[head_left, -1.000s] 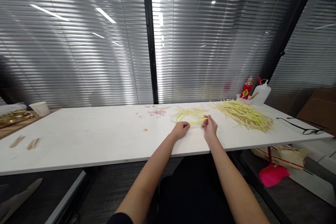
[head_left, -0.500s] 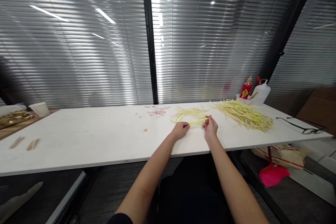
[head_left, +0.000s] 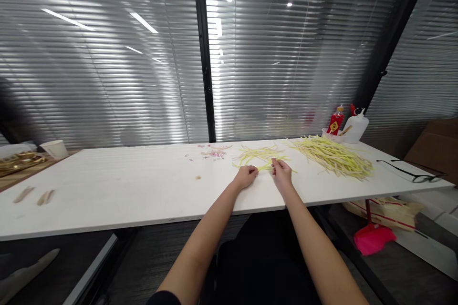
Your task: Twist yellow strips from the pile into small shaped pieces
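Observation:
My left hand (head_left: 246, 176) rests on the white table, fingers closed on one end of thin yellow-green strands (head_left: 265, 167). A short way right, my right hand (head_left: 282, 174) pinches the same strands, and a tip sticks out past it. Just behind both hands lies a small loose spread of similar strands (head_left: 259, 153). Farther right is a large heap of long yellow-green strands (head_left: 331, 155), pale at some ends. Whether they are plant stalks or strips I cannot tell.
Small pink loops or scraps (head_left: 215, 153) lie left of my hands, near a tan speck (head_left: 198, 177). At the back right stand a red bottle (head_left: 335, 121) and a white squeeze bottle (head_left: 356, 127). Eyeglasses (head_left: 417, 171) lie at the right edge. Pale elongated pieces (head_left: 46, 197) are far left.
My right hand has slid left along the strands, closer to my left hand, leaving a tip showing on its right. My left hand has stayed nearly in place.

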Action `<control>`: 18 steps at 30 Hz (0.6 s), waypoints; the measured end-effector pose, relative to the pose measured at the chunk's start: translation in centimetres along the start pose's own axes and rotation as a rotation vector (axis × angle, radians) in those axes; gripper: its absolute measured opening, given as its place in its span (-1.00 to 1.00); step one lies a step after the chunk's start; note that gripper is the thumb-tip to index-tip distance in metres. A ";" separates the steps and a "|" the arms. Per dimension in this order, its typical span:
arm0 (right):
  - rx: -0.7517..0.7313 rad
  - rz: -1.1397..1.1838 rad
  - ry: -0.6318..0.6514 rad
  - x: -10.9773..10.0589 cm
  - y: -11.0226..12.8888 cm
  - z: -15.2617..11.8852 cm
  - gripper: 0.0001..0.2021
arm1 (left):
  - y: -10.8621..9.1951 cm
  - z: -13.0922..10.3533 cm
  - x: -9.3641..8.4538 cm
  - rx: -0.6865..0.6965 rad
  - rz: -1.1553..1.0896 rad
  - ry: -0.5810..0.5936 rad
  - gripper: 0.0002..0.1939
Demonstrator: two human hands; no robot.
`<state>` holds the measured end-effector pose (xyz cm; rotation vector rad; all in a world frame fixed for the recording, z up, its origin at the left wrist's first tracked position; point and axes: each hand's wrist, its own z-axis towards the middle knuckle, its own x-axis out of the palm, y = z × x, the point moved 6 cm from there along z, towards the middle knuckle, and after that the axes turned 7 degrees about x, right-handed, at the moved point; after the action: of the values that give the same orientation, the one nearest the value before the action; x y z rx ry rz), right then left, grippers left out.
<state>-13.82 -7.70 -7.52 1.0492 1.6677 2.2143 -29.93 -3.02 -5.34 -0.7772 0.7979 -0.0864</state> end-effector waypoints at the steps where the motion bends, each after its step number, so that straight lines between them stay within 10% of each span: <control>1: -0.001 -0.036 0.041 0.4 -0.2 -0.1 -0.61 | 0.0 0.0 0.0 -0.003 0.003 0.002 -0.74; 18: -0.018 -0.087 0.107 0.7 -0.9 -0.1 -0.65 | 0.4 0.0 0.2 -0.005 -0.001 0.005 -0.74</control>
<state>-14.65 -7.06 -8.04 0.8511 1.6983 2.2615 -29.83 -2.80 -5.69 -0.7823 0.8024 -0.0875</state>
